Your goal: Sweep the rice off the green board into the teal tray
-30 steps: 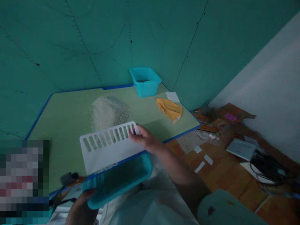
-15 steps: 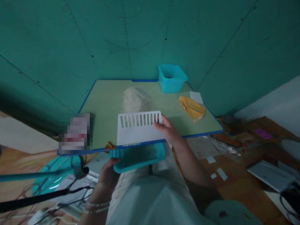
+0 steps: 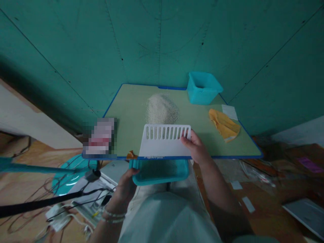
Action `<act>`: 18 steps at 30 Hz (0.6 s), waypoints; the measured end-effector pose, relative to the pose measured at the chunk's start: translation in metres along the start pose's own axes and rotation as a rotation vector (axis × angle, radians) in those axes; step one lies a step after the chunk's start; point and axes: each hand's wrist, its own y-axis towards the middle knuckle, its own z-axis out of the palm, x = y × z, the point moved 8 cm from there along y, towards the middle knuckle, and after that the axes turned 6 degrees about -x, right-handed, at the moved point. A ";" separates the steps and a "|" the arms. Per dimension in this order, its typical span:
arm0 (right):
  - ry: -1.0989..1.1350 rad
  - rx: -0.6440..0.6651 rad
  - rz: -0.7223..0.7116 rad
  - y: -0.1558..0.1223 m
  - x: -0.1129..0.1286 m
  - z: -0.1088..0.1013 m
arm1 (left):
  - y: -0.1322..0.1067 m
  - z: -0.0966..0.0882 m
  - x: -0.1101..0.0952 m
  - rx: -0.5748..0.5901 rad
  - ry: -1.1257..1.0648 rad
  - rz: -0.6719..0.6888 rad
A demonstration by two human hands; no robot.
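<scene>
My right hand (image 3: 196, 146) grips the right end of a white plastic panel (image 3: 164, 146) with a row of slots along its far side. The panel lies at the table's front edge, where some pale grains (image 3: 154, 157) show along its near side. Just beyond it is a heap of small whitish grains, like rice (image 3: 162, 108). Below that edge, my left hand (image 3: 128, 182) holds a teal plastic bin (image 3: 162, 180) by its left end, thumb over the rim. The bin's inside is dim, so its contents are hard to make out.
On the table (image 3: 129, 111) stand a turquoise tub (image 3: 202, 94) at the back right, a yellow cloth (image 3: 224, 125) and a white paper (image 3: 230, 111). A blurred-out box (image 3: 101, 136) lies at left. An orange-brown scrap (image 3: 131, 155) sits on the front edge. Cables (image 3: 30, 209) cover the floor.
The camera view has turned, so the table and everything on it appear farther right. Both hands keep their holds on the panel and the bin, with little movement against the table.
</scene>
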 end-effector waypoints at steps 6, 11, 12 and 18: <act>-0.025 -0.006 0.021 -0.004 -0.003 -0.001 | -0.001 -0.001 0.002 0.011 0.011 -0.046; -0.062 -0.022 0.044 -0.010 -0.004 -0.002 | 0.002 -0.003 0.004 -0.031 -0.025 -0.124; -0.069 -0.028 0.052 -0.011 -0.004 -0.003 | 0.003 -0.004 0.004 -0.040 -0.029 -0.129; -0.064 -0.039 0.143 -0.018 -0.009 -0.004 | 0.009 -0.008 0.004 -0.049 -0.032 -0.159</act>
